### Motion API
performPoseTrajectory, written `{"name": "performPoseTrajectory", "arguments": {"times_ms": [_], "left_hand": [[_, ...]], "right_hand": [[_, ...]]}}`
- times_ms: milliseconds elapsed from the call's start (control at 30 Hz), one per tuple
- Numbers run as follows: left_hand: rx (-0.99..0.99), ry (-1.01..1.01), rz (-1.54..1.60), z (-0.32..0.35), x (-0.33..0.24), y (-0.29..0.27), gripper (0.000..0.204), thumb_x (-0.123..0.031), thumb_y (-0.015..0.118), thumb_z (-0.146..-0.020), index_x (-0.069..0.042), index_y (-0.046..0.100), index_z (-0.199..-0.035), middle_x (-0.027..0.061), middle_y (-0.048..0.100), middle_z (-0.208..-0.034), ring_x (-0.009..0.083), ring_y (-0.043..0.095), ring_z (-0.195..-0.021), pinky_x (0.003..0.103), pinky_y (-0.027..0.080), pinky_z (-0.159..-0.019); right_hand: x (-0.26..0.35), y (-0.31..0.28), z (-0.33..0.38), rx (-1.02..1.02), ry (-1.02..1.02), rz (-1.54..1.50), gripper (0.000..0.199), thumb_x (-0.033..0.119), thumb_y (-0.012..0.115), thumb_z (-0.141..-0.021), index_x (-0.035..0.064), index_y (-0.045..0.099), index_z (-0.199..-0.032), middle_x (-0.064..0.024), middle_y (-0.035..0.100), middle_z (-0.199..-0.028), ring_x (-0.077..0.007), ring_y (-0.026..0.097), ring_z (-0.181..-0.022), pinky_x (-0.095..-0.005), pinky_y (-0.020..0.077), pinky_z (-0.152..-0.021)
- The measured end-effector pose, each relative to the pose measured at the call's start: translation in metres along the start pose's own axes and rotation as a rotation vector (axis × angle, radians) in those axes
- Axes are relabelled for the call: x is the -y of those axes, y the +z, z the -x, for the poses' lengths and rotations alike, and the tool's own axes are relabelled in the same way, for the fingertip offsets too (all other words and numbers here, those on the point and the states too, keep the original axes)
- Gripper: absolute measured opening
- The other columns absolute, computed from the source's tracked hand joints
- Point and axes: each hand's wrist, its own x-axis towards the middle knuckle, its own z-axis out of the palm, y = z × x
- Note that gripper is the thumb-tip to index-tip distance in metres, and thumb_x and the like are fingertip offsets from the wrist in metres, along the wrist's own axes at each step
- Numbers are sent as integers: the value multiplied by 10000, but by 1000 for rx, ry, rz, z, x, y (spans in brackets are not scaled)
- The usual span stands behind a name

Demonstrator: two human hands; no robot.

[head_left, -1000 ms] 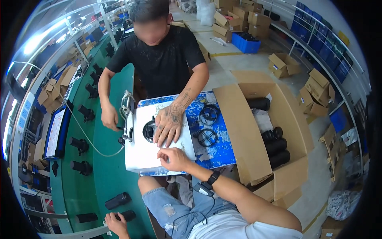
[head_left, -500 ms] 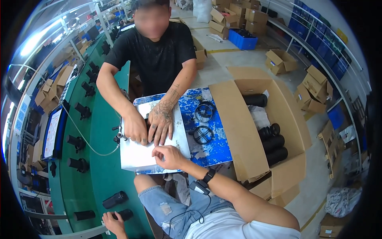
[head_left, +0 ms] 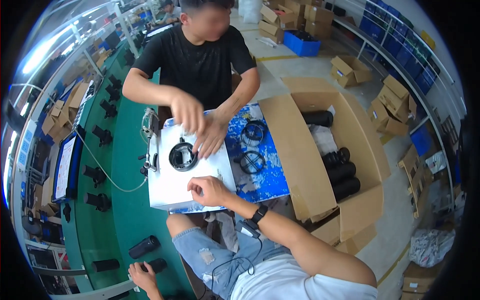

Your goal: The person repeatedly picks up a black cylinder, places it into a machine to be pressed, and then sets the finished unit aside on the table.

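The plate (head_left: 172, 185) lies on the bench (head_left: 265, 175), with the ring (head_left: 182, 156) on it. Two hoops (head_left: 252, 147) lie right of the plate. The open box (head_left: 300, 165) stands right of the bench, with cylinders (head_left: 342, 172) in it. The belt (head_left: 130, 210) runs left of the plate

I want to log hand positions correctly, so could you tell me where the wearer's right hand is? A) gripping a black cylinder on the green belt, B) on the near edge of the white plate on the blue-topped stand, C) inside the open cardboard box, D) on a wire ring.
B: the right hand rests on the white plate, away from the cardboard box.
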Motion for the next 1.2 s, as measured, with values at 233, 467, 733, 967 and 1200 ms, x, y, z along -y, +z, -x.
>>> {"name": "performPoseTrajectory", "arguments": {"times_ms": [233, 467, 733, 967, 1200], "left_hand": [[-239, 175, 204, -29, -35, -65, 86, -47, 664, -808, -21, 587, -779, 115, 542, -761, 302, 543, -714, 399, 455, -651], [115, 524, 1188, -130, -147, -102, 200, -48, 777, -664, -5, 640, -803, 94, 636, -837, 220, 625, -810, 309, 488, -754], [61, 47, 1864, -116, -185, -47, 512, -229, 582, -940, 20, 386, -1342, 184, 531, -1262, 250, 583, -1084, 339, 478, -915], [380, -56, 1793, -56, -210, -19, 523, -391, 455, -987, 55, 492, -1256, 100, 632, -1058, 158, 601, -956, 315, 465, -867], [1090, -175, 2680, -68, -213, 6, 623, -454, 227, -1010, 59, 516, -1213, 205, 660, -957, 286, 668, -737, 380, 553, -710]], "right_hand": [[13, 20, -10, 133, -29, -195, 161, 77, 623, -800, 36, 654, -953, -77, 682, -808, -146, 650, -753, -313, 515, -698], [65, 10, -26, 884, 267, -715, 517, 384, 577, -933, -14, 528, -1259, -88, 622, -1142, -148, 571, -1048, -302, 455, -905], [84, 4, -4, 562, 333, -1131, 623, 440, 577, -896, -65, 478, -1247, -209, 610, -1129, -282, 642, -1021, -377, 520, -909], [68, -5, -5, 297, 313, -986, 615, 309, 683, -849, -13, 413, -1298, -151, 555, -1191, -285, 571, -1135, -417, 481, -963], [52, -30, -23, 410, 119, -1283, 706, 311, 739, -788, 48, 387, -1341, -152, 515, -1257, -338, 478, -1246, -462, 388, -1072]]}}
